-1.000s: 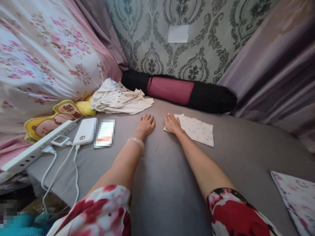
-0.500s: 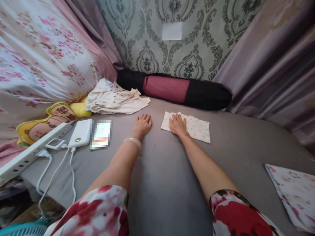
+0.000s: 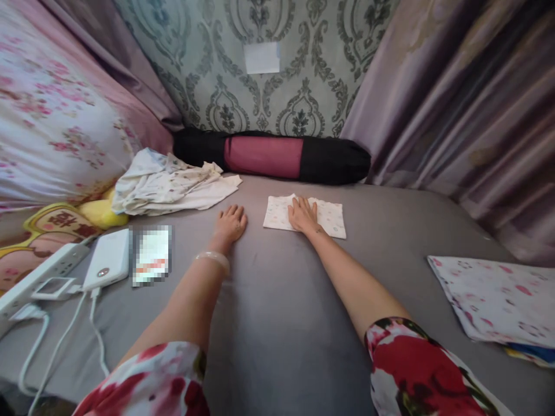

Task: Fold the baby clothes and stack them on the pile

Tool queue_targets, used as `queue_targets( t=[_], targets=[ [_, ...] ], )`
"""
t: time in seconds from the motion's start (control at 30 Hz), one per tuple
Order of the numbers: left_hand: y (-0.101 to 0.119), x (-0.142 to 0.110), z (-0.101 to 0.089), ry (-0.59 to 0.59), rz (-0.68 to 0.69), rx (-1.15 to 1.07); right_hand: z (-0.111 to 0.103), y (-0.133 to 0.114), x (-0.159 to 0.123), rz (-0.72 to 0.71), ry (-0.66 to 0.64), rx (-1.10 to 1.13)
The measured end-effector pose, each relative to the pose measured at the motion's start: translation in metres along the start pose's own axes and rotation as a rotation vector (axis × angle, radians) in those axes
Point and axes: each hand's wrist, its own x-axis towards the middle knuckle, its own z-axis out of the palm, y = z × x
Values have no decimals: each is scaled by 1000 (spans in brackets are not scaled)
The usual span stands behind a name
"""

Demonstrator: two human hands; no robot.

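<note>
My right hand (image 3: 303, 215) lies flat, fingers stretched out, on a folded white cloth (image 3: 332, 218) with a small pale print. The cloth is a flat rectangle on the grey bed sheet (image 3: 277, 300). To its left, my left hand (image 3: 231, 222) rests palm down on the sheet with its fingers apart, holding nothing. A pale bangle (image 3: 213, 260) circles my left wrist. Beyond my left hand is a crumpled heap of white printed cloth (image 3: 167, 185). Part of the folded cloth is hidden under my right hand.
A black and maroon rolled bag (image 3: 264, 156) lies along the wall. At left are a power strip (image 3: 47, 274), a white power bank (image 3: 107, 259) with cables, a blurred phone-like rectangle (image 3: 151, 254) and a yellow cushion (image 3: 56, 222). Folded floral fabric (image 3: 498, 300) lies at right.
The view has turned to the right, so things appear shifted left and more of the folded floral fabric shows. Both hands stay flat in about the same places.
</note>
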Motion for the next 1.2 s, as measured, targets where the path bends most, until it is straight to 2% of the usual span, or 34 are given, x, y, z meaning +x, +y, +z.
queue_targets(
  t=[0.17, 0.43, 0.6, 0.77, 0.93, 1.2],
  targets=[
    [-4, 2, 5, 15, 11, 19, 1, 16, -7, 44, -3, -9],
    [-8, 5, 9, 16, 13, 40, 8, 18, -9, 38, 32, -9],
    [-9, 5, 11, 20, 16, 35, 6, 20, -7, 42, 0, 2],
    [-9, 5, 11, 11, 7, 23, -5, 30, -7, 30, -86, 26],
    [-8, 4, 9, 19, 31, 24, -11, 47, -10, 68, -26, -32],
    [-9, 5, 12, 18, 7, 13, -1, 56, -12, 70, 37, -34]
  ],
)
